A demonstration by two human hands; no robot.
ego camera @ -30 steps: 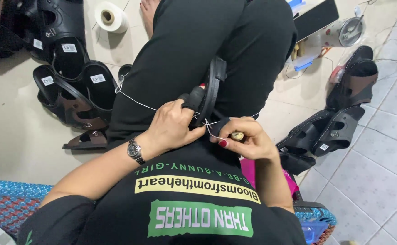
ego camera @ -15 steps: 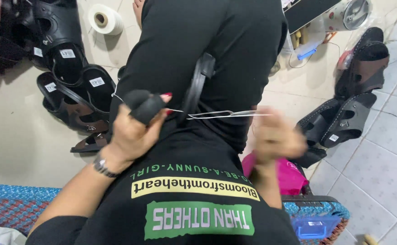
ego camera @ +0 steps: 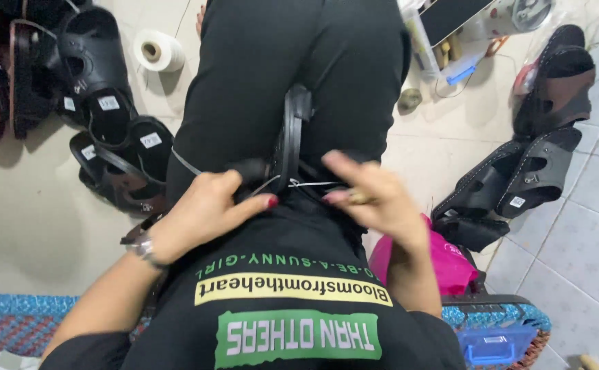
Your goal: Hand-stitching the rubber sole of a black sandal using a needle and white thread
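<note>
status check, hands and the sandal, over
Left hand grips a black tool handle. Right hand pinches white thread. Black sandal on edge between knees. Nothing blocking.

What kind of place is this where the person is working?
Probably a small home workshop for hand-sewing sandals: black sandals lie in piles on the tiled floor, a thread spool stands nearby, and both hands work thread at a black strap.
</note>
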